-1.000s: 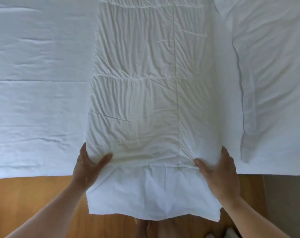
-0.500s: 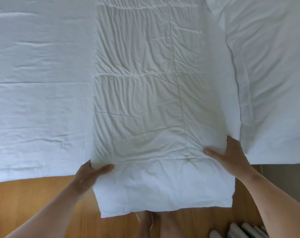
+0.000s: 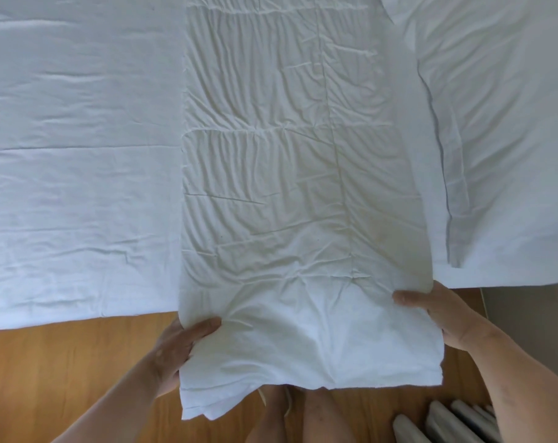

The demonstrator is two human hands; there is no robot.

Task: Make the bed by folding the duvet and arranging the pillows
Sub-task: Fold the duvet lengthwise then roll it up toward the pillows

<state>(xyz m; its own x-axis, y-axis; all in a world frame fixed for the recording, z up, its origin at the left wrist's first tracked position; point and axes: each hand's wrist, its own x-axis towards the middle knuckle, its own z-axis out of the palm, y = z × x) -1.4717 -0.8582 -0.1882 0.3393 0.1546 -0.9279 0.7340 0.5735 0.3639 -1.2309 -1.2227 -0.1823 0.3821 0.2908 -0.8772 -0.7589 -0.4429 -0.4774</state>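
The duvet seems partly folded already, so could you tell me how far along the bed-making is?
Done: the duvet is folded into a long narrow strip across the bed sheet. In hand: the left hand and right hand grip its near end, which hangs over the bed edge above the wooden floor. Left: folding that strip shorter and arranging the pillow on the right.

A folded white duvet [image 3: 297, 193] lies lengthwise across the bed [image 3: 79, 187], its near end overhanging the wooden floor [image 3: 63, 372], gripped at either edge by the left hand [image 3: 178, 346] and right hand [image 3: 437, 311].

Folded white duvet [image 3: 300, 193] lies lengthwise across bed; near end overhangs.
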